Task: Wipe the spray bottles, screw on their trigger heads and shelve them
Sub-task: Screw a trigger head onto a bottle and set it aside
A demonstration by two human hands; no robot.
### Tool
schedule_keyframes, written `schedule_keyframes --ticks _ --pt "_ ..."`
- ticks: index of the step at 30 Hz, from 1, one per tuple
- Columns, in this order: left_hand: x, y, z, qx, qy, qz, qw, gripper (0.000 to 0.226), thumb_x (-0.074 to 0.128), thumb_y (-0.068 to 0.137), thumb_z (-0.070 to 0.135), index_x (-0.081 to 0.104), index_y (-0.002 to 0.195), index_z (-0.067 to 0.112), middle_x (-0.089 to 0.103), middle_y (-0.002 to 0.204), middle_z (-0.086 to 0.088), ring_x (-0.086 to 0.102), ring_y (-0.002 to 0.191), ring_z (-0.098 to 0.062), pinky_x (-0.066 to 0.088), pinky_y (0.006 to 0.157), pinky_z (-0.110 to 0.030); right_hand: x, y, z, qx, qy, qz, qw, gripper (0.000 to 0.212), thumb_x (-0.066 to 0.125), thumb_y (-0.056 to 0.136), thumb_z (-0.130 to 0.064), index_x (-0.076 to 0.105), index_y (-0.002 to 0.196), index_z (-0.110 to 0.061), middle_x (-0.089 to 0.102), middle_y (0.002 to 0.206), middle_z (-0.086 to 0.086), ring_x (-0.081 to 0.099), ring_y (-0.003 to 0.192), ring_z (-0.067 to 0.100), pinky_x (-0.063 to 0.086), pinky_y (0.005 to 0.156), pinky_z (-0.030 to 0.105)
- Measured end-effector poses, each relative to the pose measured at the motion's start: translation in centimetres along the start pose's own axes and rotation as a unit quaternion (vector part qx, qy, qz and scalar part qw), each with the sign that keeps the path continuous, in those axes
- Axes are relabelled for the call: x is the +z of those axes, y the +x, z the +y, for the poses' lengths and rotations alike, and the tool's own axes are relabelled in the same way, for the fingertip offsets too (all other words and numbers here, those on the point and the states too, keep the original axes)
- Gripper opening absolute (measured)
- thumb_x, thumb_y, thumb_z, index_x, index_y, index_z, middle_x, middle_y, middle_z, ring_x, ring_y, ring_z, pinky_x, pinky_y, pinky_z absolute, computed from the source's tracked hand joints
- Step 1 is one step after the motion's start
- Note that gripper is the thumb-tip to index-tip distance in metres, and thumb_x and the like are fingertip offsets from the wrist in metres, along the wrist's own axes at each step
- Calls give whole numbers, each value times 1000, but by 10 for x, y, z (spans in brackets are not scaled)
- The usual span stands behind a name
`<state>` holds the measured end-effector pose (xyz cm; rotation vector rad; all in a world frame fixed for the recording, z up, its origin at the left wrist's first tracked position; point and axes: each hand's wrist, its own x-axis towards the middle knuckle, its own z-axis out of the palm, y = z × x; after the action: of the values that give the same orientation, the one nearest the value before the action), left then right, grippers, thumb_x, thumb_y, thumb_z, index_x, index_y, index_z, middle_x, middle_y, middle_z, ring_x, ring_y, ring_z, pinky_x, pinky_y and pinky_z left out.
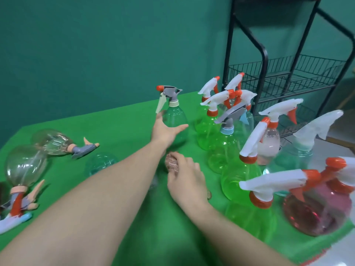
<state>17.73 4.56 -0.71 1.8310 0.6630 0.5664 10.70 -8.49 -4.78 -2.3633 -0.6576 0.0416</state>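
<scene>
Green-clothed counter (123, 120): left hand (165, 129) spread wide against clear bottle (175, 121); right hand (184, 179) clutches pink cloth (171, 162). Approx 10 upright bottles, 2 lying near left edge.

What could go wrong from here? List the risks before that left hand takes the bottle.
1. The left hand reaches with spread fingers for the upright clear bottle; a nudge could tip it.
2. The green bottles stand crowded close beside it, so one fall may topple others.
3. The right hand grips the cloth near them; its forearm could sweep them.
</scene>
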Motion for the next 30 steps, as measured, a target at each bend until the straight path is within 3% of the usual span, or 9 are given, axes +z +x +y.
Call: schedule_keyframes --ticks 12,17,23,28,30 --pt "39 30 -14 -29 23 -30 999 103 95 70 29 35 153 23 47 153 -9 52 135 -30 43 115 -46 5 5 9 11 -11 -20 1000 50 46 98 -26 40 147 -31 54 130 3 47 119 29 39 98 43" --pt "31 22 -12 -54 41 -35 997 118 97 68 32 24 160 19 39 158 -10 46 140 -30 38 119 -45 1 4 11 7 -12 -29 999 48 46 99 -27 40 146 -32 53 131 3 47 120 28 39 98 42" --pt "-13 -15 -12 -42 97 -57 993 73 86 83 27 50 146 18 46 154 -9 46 138 -25 37 112 -33 -5 -9 6 -4 -3 -27 1000 43 48 99 -29 44 142 -32 55 129 4 49 119 29 44 97 43" --pt "-63 -53 -16 -4 122 -53 991 29 74 95 20 67 123 17 66 129 -6 59 109 -16 40 88 -21 -9 -27 -2 -23 -9 -51 998 43 47 100 -29 43 143 -33 53 134 5 48 122 29 43 99 41" --pt "-85 -69 -18 21 152 -63 986 20 69 97 14 69 117 18 69 121 -4 63 110 -18 42 88 -22 -10 -36 -7 -34 -10 -61 997 43 46 101 -30 43 143 -33 53 135 5 48 122 29 43 99 41"
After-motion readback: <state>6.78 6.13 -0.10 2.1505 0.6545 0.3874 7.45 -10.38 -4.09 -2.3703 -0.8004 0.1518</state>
